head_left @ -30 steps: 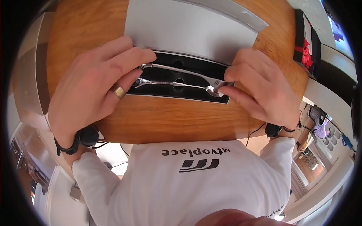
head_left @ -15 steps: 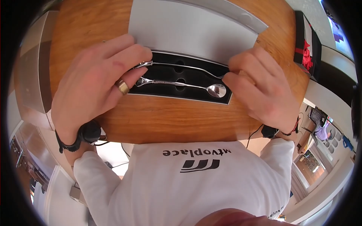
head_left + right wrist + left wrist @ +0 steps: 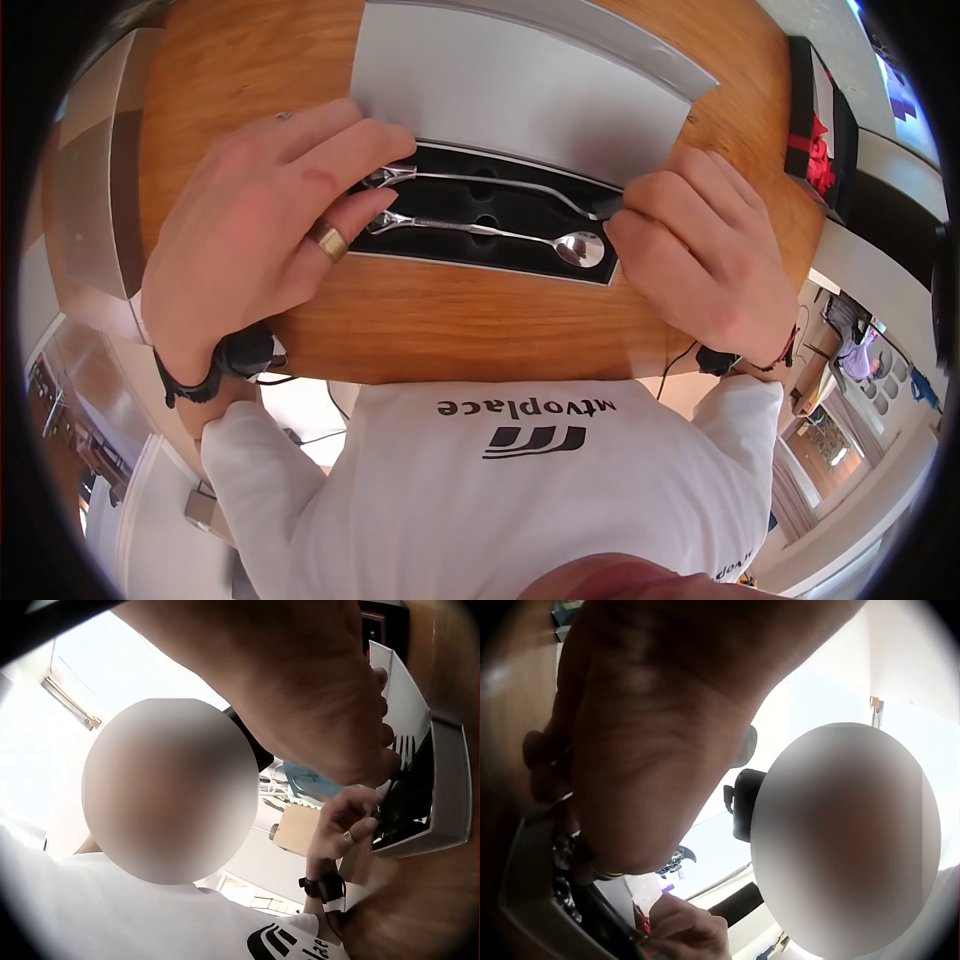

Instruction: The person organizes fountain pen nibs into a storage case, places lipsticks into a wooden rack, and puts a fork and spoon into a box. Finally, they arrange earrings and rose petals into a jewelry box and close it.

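Observation:
A long silver fork [image 3: 480, 179] lies over the far side of a black-lined box [image 3: 540, 262]. My left hand [image 3: 245, 220], with a ring on one finger, pinches its ornate handle end between thumb and fingers. At the other end, my right hand [image 3: 705, 245] holds the fork's head with curled fingers, which hide most of it in the head view. The tines [image 3: 405, 752] show beside the right fingertips in the right wrist view. Nearer the person, a silver spoon [image 3: 578, 249] with a similar ornate handle lies in the black insert, its bowl to the right.
The box's grey lid [image 3: 520, 90] stands folded back on the far side. A brown box [image 3: 100, 200] stands on the left of the wooden table [image 3: 480, 330]. At the far right is a black box with a red bow [image 3: 820, 160].
The fork's head has moved off the spoon's bowl toward the far side, and the fork has turned, so its tines no longer show from above. Both hands stay at its ends.

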Tool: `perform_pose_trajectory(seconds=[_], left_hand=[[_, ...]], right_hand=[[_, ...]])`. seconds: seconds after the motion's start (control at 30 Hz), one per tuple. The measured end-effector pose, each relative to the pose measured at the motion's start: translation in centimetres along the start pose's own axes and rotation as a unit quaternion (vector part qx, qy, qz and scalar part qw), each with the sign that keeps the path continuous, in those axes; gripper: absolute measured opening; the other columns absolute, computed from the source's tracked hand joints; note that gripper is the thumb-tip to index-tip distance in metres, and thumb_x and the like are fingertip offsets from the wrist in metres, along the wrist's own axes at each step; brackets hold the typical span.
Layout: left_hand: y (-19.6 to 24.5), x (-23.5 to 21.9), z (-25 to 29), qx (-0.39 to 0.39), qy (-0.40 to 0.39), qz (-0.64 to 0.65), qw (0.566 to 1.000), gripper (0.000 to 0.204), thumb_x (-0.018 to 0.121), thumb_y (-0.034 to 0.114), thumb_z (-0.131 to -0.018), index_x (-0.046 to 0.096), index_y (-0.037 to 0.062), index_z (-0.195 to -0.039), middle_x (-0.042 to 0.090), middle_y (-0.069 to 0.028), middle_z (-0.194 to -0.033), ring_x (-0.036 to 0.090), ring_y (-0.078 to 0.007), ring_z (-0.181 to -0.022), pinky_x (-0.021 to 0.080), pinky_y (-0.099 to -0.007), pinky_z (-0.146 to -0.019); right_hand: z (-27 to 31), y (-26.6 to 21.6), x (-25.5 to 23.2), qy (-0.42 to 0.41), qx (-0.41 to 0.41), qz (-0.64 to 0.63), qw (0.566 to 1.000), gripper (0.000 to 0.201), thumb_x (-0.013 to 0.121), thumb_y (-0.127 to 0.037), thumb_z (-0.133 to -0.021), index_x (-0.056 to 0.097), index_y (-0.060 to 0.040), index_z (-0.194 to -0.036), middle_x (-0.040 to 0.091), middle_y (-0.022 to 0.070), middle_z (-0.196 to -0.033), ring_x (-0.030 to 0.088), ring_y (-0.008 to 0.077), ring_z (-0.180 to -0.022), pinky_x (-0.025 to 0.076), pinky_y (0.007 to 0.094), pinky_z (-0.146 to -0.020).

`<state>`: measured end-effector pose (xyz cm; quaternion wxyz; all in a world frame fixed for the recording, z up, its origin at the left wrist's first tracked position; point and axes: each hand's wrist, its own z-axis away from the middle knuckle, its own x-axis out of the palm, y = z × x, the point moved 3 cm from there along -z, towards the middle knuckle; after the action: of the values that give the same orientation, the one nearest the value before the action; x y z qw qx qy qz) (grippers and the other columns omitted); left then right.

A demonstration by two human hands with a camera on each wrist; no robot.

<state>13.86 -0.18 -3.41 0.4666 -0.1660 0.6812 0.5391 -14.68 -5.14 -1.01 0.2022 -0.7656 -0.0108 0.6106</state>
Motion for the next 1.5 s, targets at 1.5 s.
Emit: perform_pose_trajectory(seconds=[1.5], left_hand=[[0.4, -0.2, 0.3, 0.056, -0.056, -0.088, 0.993, 0.033, 0.069, -0.012, -0.068, 0.067, 0.0014, -0.098, 0.062, -0.0119, -0.093, 0.063, -0.0353, -0.082, 0.048, -0.0416, -0.068]], right_hand=[[0.7, -0.4, 0.7, -0.037, 0.027, 0.037, 0.998, 0.024, 0.077, -0.002, -0.066, 0.067, 0.003, -0.088, 0.056, 0.008, -0.084, 0.056, 0.0248, -0.074, 0.043, 0.0368, -0.062]])
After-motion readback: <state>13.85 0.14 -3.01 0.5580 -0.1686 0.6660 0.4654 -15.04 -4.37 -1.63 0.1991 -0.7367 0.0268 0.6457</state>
